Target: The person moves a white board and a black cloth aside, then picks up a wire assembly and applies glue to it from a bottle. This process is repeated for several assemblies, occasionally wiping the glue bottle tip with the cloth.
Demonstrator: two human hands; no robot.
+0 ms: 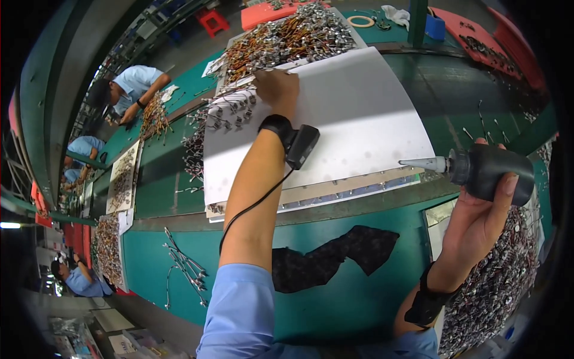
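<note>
My right hand [472, 224] grips a black squeeze bottle [499, 173], tilted sideways. Its pale tapered nozzle [427, 163] points left, over the right edge of a large white board [353, 113]. My left hand [278, 88] reaches across to the board's far left edge, by a heap of small metal motor-like parts with brown-orange leads [293, 39]. Its fingers are dark and blurred, so what they hold, if anything, does not show. Several small metal parts with wires [230, 113] lie along the board's left side, near that hand.
A black cloth [335, 257] and several wired parts [184, 266] lie on the green table [143, 248] in front. Another heap of wired parts [487, 290] is at the lower right. Green posts [417, 24] stand beside the belt [161, 179]. Co-workers in blue [134, 84] sit at the left.
</note>
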